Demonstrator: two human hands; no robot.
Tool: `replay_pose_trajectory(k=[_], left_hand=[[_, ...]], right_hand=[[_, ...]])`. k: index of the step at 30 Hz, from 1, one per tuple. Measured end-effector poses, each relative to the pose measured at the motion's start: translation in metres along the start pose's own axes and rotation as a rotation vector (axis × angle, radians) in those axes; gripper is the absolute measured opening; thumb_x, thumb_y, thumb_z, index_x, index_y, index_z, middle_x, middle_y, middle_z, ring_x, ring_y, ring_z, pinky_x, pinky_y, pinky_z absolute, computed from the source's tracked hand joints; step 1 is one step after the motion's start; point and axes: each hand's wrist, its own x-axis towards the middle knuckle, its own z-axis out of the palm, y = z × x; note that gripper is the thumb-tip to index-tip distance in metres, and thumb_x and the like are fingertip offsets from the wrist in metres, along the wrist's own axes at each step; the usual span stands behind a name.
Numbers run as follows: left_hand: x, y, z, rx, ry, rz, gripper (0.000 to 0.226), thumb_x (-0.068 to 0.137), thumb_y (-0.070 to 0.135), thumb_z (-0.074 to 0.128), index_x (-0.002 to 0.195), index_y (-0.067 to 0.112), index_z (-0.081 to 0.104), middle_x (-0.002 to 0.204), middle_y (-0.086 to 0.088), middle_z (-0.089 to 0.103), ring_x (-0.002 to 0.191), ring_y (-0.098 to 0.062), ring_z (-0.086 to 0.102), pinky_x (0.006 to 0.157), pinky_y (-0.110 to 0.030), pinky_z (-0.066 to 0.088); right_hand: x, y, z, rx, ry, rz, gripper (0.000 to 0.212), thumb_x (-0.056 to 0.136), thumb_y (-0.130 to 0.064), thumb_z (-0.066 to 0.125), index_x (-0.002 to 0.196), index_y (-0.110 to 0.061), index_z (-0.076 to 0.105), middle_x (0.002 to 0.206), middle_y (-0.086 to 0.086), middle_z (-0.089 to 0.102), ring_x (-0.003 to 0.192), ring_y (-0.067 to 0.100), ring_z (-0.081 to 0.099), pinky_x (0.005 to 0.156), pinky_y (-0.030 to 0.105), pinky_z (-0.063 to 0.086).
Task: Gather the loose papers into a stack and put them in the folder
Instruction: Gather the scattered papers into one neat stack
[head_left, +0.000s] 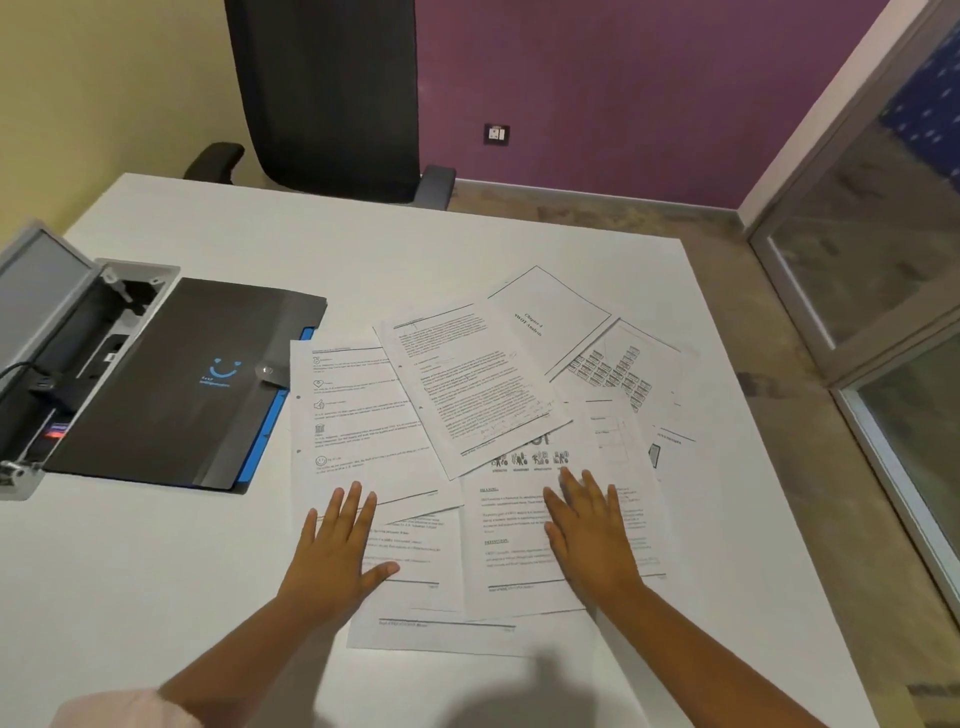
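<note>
Several loose printed papers lie scattered and overlapping across the middle of the white table. A closed black folder with a blue smiley logo and blue edge lies to their left. My left hand rests flat, fingers spread, on the near left edge of the papers. My right hand lies flat with fingers apart on a text sheet at the near right. Neither hand holds anything.
An open grey cable box with plugs and a black cable is set into the table at the far left, touching the folder. A black office chair stands behind the far edge. The table's right edge drops to the floor beside a glass door.
</note>
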Motion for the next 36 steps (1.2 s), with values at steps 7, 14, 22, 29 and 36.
replay_pose_trajectory(k=[7, 14, 22, 29, 36], left_hand=[[0.001, 0.002, 0.0, -0.031, 0.02, 0.034, 0.104, 0.07, 0.084, 0.0, 0.145, 0.012, 0.003, 0.154, -0.006, 0.0, 0.142, -0.022, -0.016, 0.113, -0.044, 0.002], [-0.002, 0.017, -0.04, -0.375, 0.226, -0.02, 0.08, 0.077, 0.071, 0.019, 0.122, 0.015, 0.055, 0.125, 0.001, 0.06, 0.117, -0.022, 0.055, 0.108, -0.041, 0.026], [0.018, 0.065, -0.08, -1.42, -0.114, -0.399, 0.05, 0.091, 0.046, 0.043, 0.111, 0.001, 0.052, 0.092, -0.021, 0.066, 0.063, -0.032, 0.068, 0.057, -0.035, 0.058], [0.024, 0.1, -0.09, -1.146, -0.092, -0.535, 0.049, 0.094, 0.046, 0.033, 0.085, 0.007, 0.061, 0.087, -0.015, 0.063, 0.071, -0.021, 0.052, 0.068, -0.032, 0.044], [0.018, 0.105, -0.078, -1.038, -0.035, -0.361, 0.036, 0.093, 0.013, 0.048, 0.127, 0.003, 0.048, 0.129, -0.016, 0.056, 0.116, -0.031, 0.054, 0.087, -0.032, 0.043]], right_hand=[[0.049, -0.019, 0.0, -0.176, -0.02, -0.192, 0.083, 0.051, -0.011, 0.079, 0.129, -0.019, 0.052, 0.146, 0.004, 0.041, 0.138, 0.036, 0.022, 0.108, 0.053, -0.005], [0.065, -0.037, -0.013, -0.198, -0.075, -0.258, 0.076, 0.082, 0.0, 0.044, 0.147, -0.015, 0.008, 0.158, -0.001, 0.001, 0.144, 0.031, -0.004, 0.102, 0.053, -0.022], [-0.019, -0.049, -0.018, 0.052, 0.073, -0.71, 0.065, 0.068, -0.024, 0.072, 0.129, -0.022, 0.049, 0.135, -0.009, 0.053, 0.123, 0.018, 0.052, 0.101, 0.049, 0.043], [-0.041, -0.015, -0.006, 0.708, 0.041, -0.156, 0.032, 0.094, -0.042, 0.037, 0.115, -0.033, 0.059, 0.134, -0.038, 0.028, 0.126, -0.007, 0.034, 0.111, 0.023, 0.028], [-0.051, -0.009, -0.005, 0.838, 0.182, 0.118, 0.031, 0.092, -0.042, 0.041, 0.121, -0.038, 0.05, 0.136, -0.022, 0.041, 0.125, 0.0, 0.042, 0.105, 0.029, 0.04]])
